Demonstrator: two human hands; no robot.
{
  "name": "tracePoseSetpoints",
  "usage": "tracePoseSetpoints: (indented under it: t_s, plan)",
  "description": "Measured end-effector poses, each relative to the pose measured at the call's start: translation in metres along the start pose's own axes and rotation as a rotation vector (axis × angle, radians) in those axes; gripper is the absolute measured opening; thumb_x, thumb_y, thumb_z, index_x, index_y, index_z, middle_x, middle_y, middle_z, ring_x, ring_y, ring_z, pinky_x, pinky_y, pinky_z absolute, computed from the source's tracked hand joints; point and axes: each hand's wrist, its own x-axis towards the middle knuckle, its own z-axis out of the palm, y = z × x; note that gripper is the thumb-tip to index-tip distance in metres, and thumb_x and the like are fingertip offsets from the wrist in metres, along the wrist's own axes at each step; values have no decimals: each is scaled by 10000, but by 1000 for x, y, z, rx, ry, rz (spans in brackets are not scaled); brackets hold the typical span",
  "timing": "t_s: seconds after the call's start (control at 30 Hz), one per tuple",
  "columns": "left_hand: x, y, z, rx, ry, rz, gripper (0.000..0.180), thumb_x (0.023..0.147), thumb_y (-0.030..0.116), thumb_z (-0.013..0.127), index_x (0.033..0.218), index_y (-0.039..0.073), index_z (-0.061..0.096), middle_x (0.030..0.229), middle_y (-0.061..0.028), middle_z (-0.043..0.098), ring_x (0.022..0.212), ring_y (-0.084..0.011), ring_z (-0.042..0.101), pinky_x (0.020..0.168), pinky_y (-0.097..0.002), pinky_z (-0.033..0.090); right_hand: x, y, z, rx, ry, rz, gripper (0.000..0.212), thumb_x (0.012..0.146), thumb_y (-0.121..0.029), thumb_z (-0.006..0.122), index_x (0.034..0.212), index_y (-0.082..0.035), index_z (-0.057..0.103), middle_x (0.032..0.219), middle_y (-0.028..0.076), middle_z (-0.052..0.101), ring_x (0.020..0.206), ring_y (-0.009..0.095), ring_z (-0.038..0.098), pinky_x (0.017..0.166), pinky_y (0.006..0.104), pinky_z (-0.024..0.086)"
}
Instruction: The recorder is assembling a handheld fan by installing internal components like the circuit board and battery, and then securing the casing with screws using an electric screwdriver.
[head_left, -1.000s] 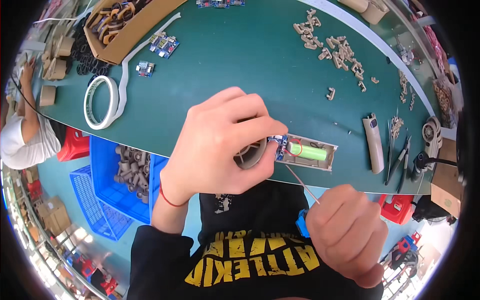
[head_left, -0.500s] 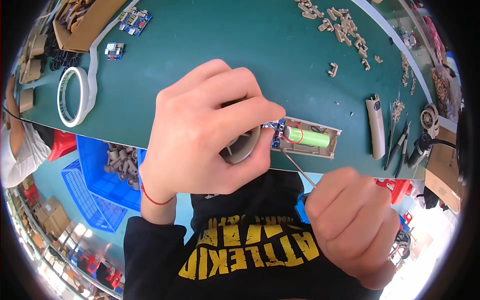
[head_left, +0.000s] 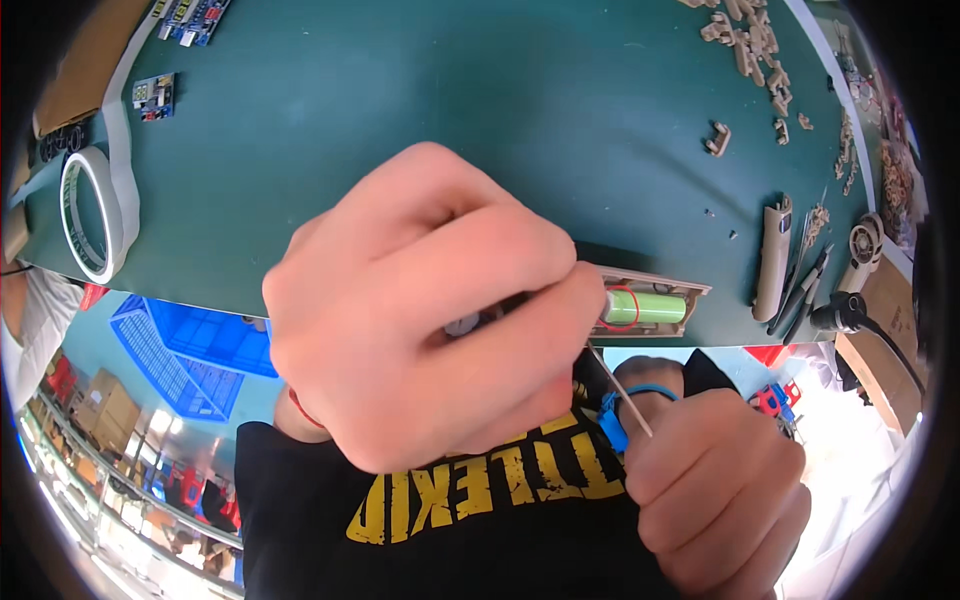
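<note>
My left hand (head_left: 430,310) is wrapped round the fan end of a beige handheld fan, mostly hidden behind my fingers. To the right of those fingers juts its open handle shell (head_left: 692,300), with a green cylindrical battery (head_left: 662,308) and a looped red wire (head_left: 637,310) inside. A closed right hand (head_left: 720,490) grips a tool with a thin metal shaft (head_left: 622,392); its handle is hidden in the fist. The shaft points up toward my left fingertips, where its tip is hard to make out. A blue band (head_left: 612,425) circles my right wrist.
White tape roll (head_left: 122,215) and small circuit boards (head_left: 154,97) lie at left. Loose beige plastic parts (head_left: 750,50) are scattered far right. Nearer are a beige handle shell (head_left: 773,260), hand tools (head_left: 806,290) and a fan (head_left: 865,240). Blue crates (head_left: 220,345) stand below the table's left edge.
The view has shifted. My left hand looks larger and now covers the blue circuit board seen earlier beside the battery. My right hand and its tool are lower in the picture.
</note>
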Motion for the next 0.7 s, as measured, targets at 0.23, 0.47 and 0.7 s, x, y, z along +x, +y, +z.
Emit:
tracePoseSetpoints:
  t_s: [0.23, 0.47, 0.7]
  plan:
    - [-1, 6, -3, 29, -11, -23, 252, 562, 90, 672, 798, 18, 720, 757, -90, 630, 684, -243, 594, 605, -342, 565, -5, 0, 7, 26, 125, 3, 465, 924, -229, 503, 493, -166, 341, 498, -37, 327, 389, 110, 309, 379, 279, 175]
    - [3, 6, 5, 88, 56, 4, 235, 518, 49, 654, 746, 22, 704, 702, -75, 621, 627, -232, 587, 595, -338, 554, -18, 13, 36, -213, 422, -252, 458, 897, -170, 461, 475, -155, 284, 444, -33, 295, 339, 107, 280, 355, 265, 171]
    - [9, 15, 6, 150, 64, 25, 212, 540, 16, 661, 738, 85, 692, 714, -38, 621, 622, -208, 575, 560, -293, 472, -25, 21, 53, -374, 573, -380, 444, 783, -104, 561, 442, -86, 278, 412, 54, 354, 342, 167, 294, 348, 313, 194]
